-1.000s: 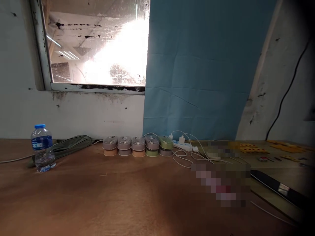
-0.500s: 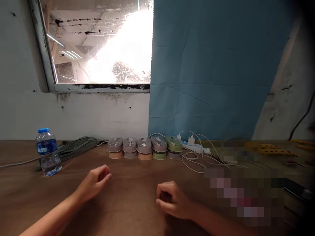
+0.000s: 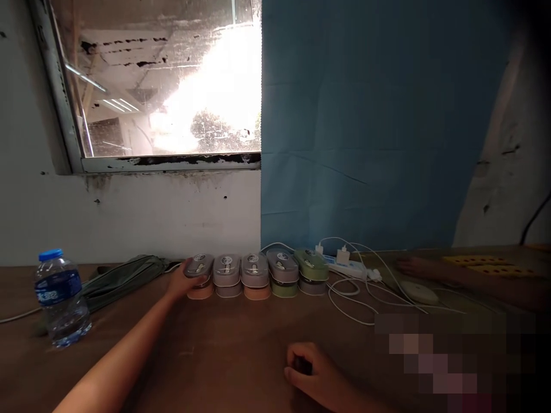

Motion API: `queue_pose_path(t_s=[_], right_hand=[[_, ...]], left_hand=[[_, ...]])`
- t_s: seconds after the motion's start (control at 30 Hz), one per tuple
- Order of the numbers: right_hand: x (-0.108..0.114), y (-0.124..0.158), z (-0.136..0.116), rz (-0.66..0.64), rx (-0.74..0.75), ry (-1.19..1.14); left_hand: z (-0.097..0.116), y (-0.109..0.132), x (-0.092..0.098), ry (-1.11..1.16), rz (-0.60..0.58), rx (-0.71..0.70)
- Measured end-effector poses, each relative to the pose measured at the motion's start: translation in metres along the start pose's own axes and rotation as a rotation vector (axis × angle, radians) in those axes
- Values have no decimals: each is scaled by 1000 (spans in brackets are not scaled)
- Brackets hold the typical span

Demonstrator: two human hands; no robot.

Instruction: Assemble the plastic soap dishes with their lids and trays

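Several two-tier oval lunch boxes stand side by side along the back of the brown tabletop. At the left end is a lunch box with a greyish lid and an orange base. My left hand reaches to it, thumb across the front and fingers at its left side, partly hidden behind it. To its right stand a grey lunch box, another with an orange base, one with a green base and one with a green lid. My right hand rests curled on the table, nothing visible in it.
A water bottle stands at the left, before a dark green cloth item. Behind the boxes' right end lies a power strip with chargers and loose white cables. Another person's arm extends in from the right, near yellow perforated pieces.
My left hand has moved forward from the open table to the leftmost lunch box and taken hold of it. My right hand stays curled on the table. Another person's arm has appeared at the right.
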State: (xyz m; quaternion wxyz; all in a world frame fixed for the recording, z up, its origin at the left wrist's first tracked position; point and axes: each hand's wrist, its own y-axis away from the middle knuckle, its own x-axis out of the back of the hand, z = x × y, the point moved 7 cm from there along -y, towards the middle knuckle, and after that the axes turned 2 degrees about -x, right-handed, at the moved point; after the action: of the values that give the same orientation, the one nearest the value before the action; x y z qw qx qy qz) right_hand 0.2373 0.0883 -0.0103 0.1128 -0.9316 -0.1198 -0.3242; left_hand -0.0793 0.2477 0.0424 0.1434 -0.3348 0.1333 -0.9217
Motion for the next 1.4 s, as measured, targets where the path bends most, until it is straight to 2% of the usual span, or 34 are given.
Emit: queue_pose_path(t_s=[0.07,0.17,0.23,0.27,0.33,0.43,0.5,0.57,0.67,0.83,0.97,1.07,1.2,1.27,1.33,1.4], right_hand=[[-1,-1,1,-26,10,-17],[-3,-1,0,-52,44,-21],[-5,-1,-3,-63,84,-15],[-5,-1,-5,-64,111,-4],[-6,1,-10,-55,179,38],[-4,7,-22,-16,334,154],[-5,15,-33,-6,490,278],[-9,26,-45,-4,672,431],[-14,40,-58,3,851,599],[-22,47,-65,-87,898,673],[-25,49,-65,-112,946,719],[-26,49,-63,-136,956,710],[-26,47,-62,-157,925,663],[-25,47,-62,-149,910,640],[-23,47,-63,-133,906,612],[-22,47,-64,-122,903,588]], left_hand=[[-4,9,12,38,75,34],[-9,38,43,117,232,55],[-10,66,58,162,246,38],[-9,81,61,177,201,25],[-2,113,56,182,25,-8],[22,162,28,155,-264,-79],[38,187,7,135,-364,-102],[51,200,-11,92,-379,-113],[66,206,-22,5,-296,-187],[83,210,-25,38,-294,-349],[82,212,-23,199,-325,-315],[74,204,-18,220,-311,-272],[54,181,8,144,-143,-229],[40,168,21,124,-74,-151],[22,158,29,104,-77,-32],[8,151,32,50,-161,57]])
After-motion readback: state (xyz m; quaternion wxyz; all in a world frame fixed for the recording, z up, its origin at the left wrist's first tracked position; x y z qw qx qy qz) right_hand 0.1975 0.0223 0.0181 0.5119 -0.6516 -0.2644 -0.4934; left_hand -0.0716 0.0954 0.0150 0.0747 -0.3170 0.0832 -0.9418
